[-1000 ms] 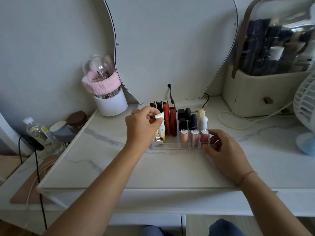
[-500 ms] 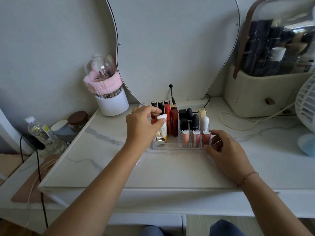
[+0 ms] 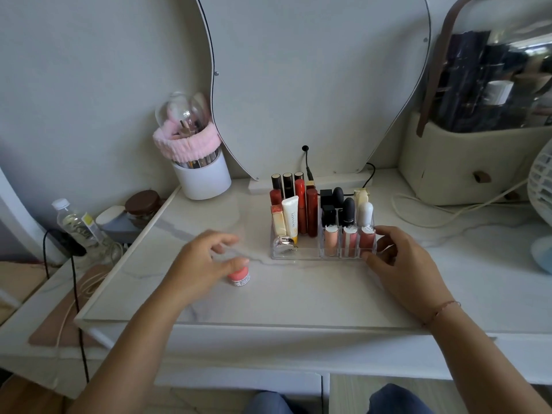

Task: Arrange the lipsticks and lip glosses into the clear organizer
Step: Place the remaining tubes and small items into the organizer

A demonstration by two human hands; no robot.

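Loosely spread and grasping nothing, the left hand (image 3: pixel 206 261) hovers left of centre, thumb over the top of a small pink jar (image 3: pixel 239 277) that stands on the tabletop (image 3: pixel 298 294), well apart from the clear organizer (image 3: pixel 307 251). In the centre, the organizer holds a white tube (image 3: pixel 290 215) and tall red tubes (image 3: pixel 311 210) in its left half, black lipsticks (image 3: pixel 348 210) behind on the right, three pink lip glosses (image 3: pixel 331 240) in its front cells. At its right end the right hand (image 3: pixel 409 264) grasps it, thumb at the front corner, fingers curled round the side wall.

The step in hand looks like fetching the one loose item in sight; the next move calls for closing thumb and fingers on the jar's sides, lifting it, and setting it in the open front tray beside the gold piece (image 3: pixel 284 243), seemingly the only free room.

Blur smears the left fingers, so whether the thumb touches the jar cannot be told; its label is too small to read, the right fingers cover the organizer's end wall, and the back row is half hidden
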